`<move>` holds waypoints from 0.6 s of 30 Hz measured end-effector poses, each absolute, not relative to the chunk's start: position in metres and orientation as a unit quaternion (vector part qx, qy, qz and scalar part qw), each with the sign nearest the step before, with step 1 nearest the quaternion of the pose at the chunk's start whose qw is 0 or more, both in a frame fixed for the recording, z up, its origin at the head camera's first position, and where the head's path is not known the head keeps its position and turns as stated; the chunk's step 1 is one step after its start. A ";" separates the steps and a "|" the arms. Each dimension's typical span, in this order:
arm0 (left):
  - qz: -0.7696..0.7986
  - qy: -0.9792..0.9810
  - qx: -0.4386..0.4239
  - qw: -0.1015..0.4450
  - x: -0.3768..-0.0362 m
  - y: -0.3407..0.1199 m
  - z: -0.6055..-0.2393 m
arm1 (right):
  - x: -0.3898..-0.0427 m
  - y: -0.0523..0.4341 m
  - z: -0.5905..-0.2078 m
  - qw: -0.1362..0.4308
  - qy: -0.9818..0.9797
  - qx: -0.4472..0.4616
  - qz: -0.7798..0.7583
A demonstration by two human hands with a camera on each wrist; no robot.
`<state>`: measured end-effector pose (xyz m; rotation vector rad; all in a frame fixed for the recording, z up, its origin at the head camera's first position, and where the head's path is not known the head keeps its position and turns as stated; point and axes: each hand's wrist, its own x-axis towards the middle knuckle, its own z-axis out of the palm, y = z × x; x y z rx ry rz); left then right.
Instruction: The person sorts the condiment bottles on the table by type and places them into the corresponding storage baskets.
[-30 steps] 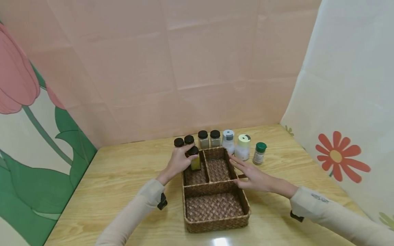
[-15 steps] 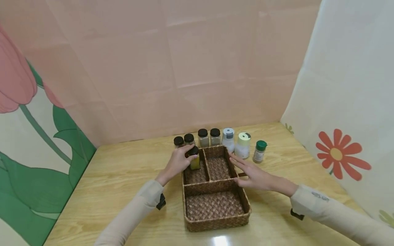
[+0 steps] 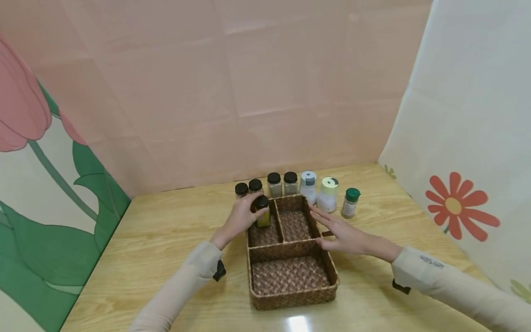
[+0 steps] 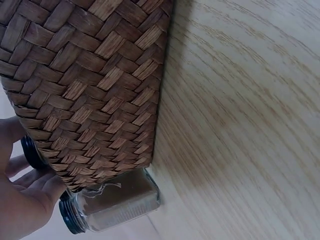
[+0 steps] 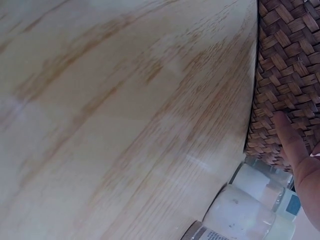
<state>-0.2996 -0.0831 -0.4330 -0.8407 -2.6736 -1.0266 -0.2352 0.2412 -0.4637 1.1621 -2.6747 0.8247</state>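
A woven basket with three compartments sits on the wooden table. My left hand grips a yellow spice jar with a black lid, standing in the basket's far left compartment. My right hand lies flat, fingers straight, against the basket's right wall. In the left wrist view the basket's outer wall fills the frame, with my fingers and a black-lidded jar beside it. The right wrist view shows one of my fingers on the weave.
Behind the basket stands a row of jars: several black-lidded spice jars, a grey-capped white shaker, a pale yellow-capped shaker and a green-capped bottle. Cloth walls close in the table at the back and both sides.
The yellow jar in my left hand has settled slightly lower into the far left compartment. My right hand stays against the basket's right wall.
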 end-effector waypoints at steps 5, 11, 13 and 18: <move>-0.346 -0.892 -0.281 0.075 -0.299 -0.083 -0.433 | -0.235 0.241 -0.463 0.056 -0.881 0.383 0.270; -0.370 -0.882 -0.283 0.072 -0.299 -0.084 -0.433 | -0.234 0.242 -0.462 0.057 -0.882 0.383 0.269; -0.375 -0.880 -0.282 0.079 -0.299 -0.084 -0.434 | -0.234 0.242 -0.463 0.056 -0.882 0.384 0.267; -0.378 -0.877 -0.280 0.100 -0.299 -0.084 -0.435 | -0.233 0.241 -0.462 0.054 -0.881 0.386 0.269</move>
